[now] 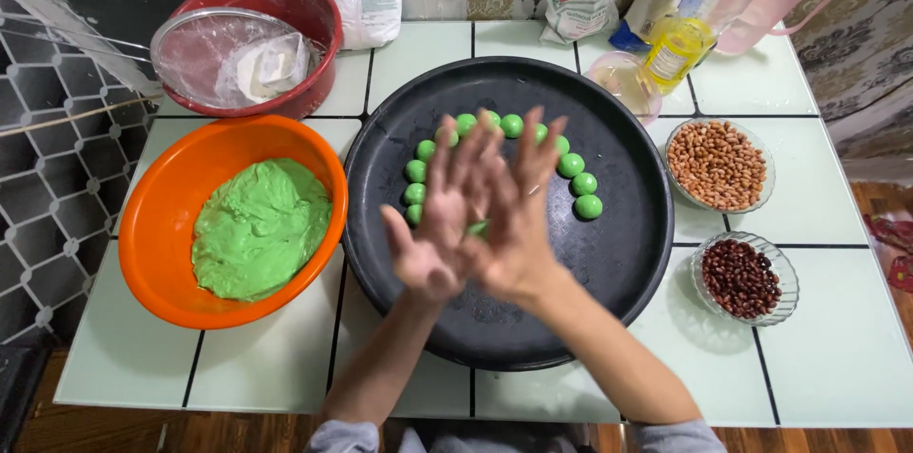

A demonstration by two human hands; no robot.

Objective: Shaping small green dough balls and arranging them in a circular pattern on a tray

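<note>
Left hand: flat, palm pressed against the other, grip closed about a bit of green dough.
Right hand: flat too, fingers spread, pressing the same piece over the black tray.
Risk: the piece may slip out between the palms and knock the finished dough balls out of their arc.
Around: orange bowl of dough at 9 o'clock, peanuts at 3 o'clock.
In the way: nothing between hands and tray on the counter.
</note>
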